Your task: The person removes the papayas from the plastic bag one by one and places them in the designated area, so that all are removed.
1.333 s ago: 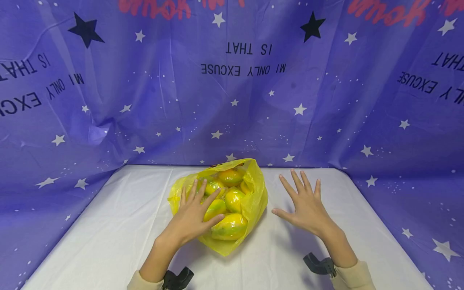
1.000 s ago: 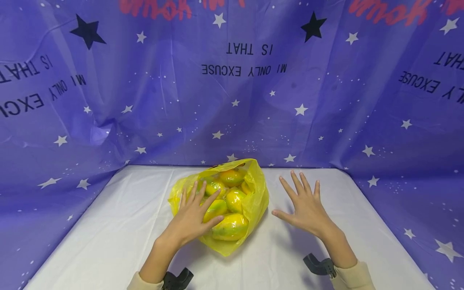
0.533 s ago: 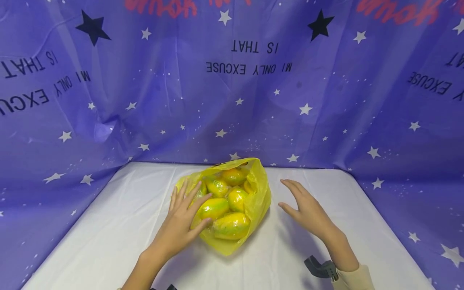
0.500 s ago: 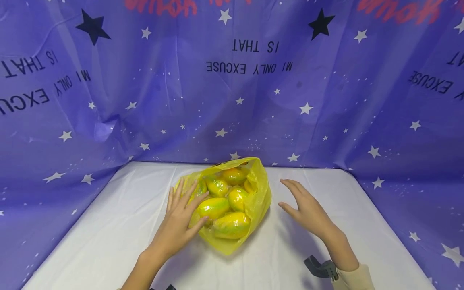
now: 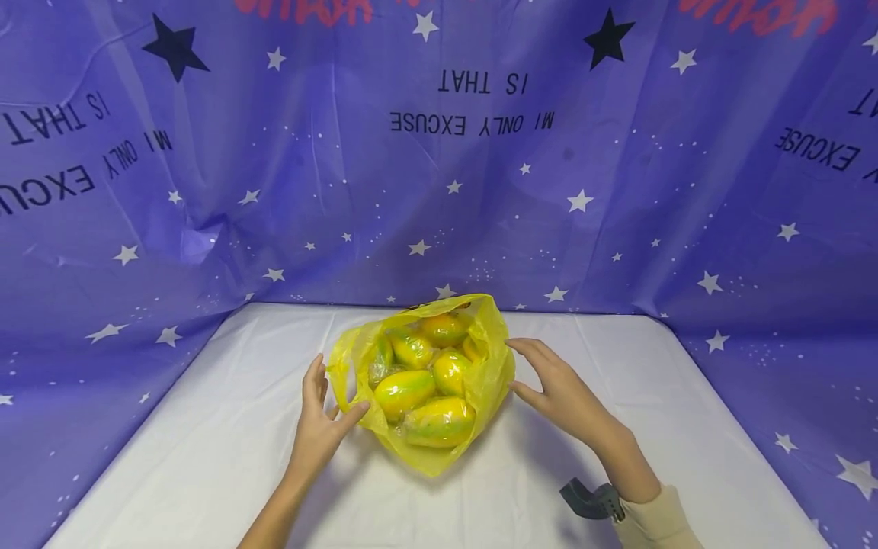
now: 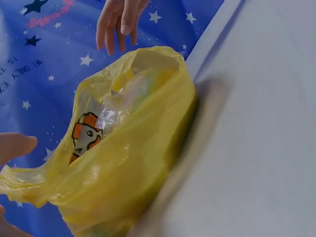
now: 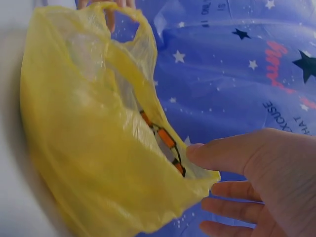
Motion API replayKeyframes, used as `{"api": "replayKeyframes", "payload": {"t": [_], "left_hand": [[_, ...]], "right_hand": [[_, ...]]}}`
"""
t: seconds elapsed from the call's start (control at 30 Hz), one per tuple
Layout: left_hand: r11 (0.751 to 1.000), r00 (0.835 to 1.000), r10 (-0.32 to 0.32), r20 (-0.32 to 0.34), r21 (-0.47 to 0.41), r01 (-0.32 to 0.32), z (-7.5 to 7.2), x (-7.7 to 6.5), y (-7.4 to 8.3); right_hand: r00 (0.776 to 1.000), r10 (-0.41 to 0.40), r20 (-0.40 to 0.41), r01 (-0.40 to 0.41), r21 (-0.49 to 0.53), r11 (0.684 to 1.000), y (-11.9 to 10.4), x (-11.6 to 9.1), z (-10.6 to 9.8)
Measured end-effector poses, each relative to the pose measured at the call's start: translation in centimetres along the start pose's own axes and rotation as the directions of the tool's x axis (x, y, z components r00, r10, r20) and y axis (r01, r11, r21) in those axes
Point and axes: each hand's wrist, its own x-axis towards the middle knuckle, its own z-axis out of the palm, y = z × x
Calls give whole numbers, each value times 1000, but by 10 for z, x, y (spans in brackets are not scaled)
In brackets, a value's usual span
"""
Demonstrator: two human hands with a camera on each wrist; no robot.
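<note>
A yellow plastic bag (image 5: pixel 490 366) stands with its mouth wide on the white table. Several yellow-green fruits that look like mangoes (image 5: pixel 405 393), wrapped in clear film, fill it. My left hand (image 5: pixel 321 427) is at the bag's left side, thumb and fingers parted around the handle there; in the left wrist view the handle (image 6: pixel 22 185) lies between them, not visibly pinched. At the opposite side my right hand (image 5: pixel 565 393) has its thumb and fingers spread by the bag's edge. The right wrist view shows the thumb (image 7: pixel 222 153) close to the rim; contact is unclear.
White cloth covers the table (image 5: pixel 206 427). A purple curtain (image 5: pixel 439 191) with stars and lettering hangs behind and along both sides. A black wrist mount (image 5: pixel 591 499) sits on the right forearm beside a beige sleeve (image 5: pixel 658 518).
My left hand has moved from over the fruits to the bag's left side and turned its palm inward. My right hand has moved left to the bag, fingers bending from a wide spread.
</note>
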Motion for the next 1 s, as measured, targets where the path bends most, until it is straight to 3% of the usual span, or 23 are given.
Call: {"api": "replayKeyframes", "payload": {"t": [0.3,0.7,1.0], "left_hand": [[977,994,-100,52,-186,108,9,20,-12],[971,986,-159,42,-177,164,22,29,-14],[967,984,-180,2,-181,177,26,31,-21]], "right_hand": [[997,-67,46,65,40,997,-21,18,17],[989,-71,130,58,97,994,-36,46,41],[979,21,201,-14,-37,999,-28,60,59]]}}
